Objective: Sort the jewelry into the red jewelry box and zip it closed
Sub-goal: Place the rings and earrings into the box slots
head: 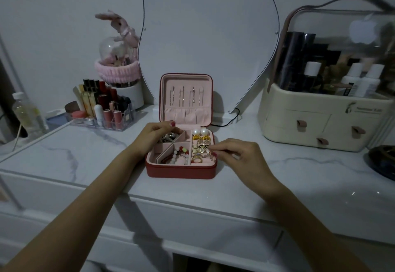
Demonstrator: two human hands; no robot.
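The red jewelry box sits open near the front edge of the marble table, its pink-lined lid upright with chains hung inside. Pink dividers split the tray: pearl earrings far right, beaded bracelets near centre. The left hand curls over dark jewelry at far left; the right hand pinches a ring at the right edge.

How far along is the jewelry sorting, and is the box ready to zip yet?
Mostly sorted: the red jewelry box holds pearl earrings, a beaded bracelet and rings in separate compartments. In hand: the right hand pinches a small piece at the right compartment; the left hand is at the dark jewelry. Left: lid upright, zipping undone.
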